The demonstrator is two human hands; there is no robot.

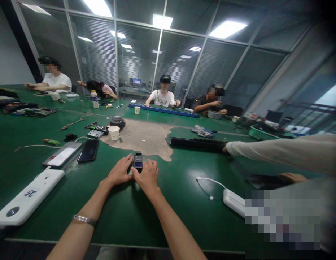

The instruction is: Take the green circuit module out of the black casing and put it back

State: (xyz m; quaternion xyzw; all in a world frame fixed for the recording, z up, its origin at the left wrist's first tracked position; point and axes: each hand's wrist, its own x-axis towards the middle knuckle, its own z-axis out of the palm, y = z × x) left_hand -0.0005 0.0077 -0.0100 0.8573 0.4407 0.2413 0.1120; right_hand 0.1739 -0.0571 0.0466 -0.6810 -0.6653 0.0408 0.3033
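Phones (88, 150) (two, side by side) lie near the left hand (120, 169).

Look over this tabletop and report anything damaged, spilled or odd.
The brown patch beyond the hands looks odd: its ragged edge breaks up the green tabletop, perhaps worn or torn covering, though it could be a laid sheet. No spill is evident.

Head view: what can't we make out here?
All in the head view:
- Text on the gray device: too small.
- Its lower left part: behind the right hand, thumb side.
- Far end of the white unit marked 25: left edge cuts it.
- Rest of the right-hand white unit: pixelated block.
- Green basket contents: blurred.
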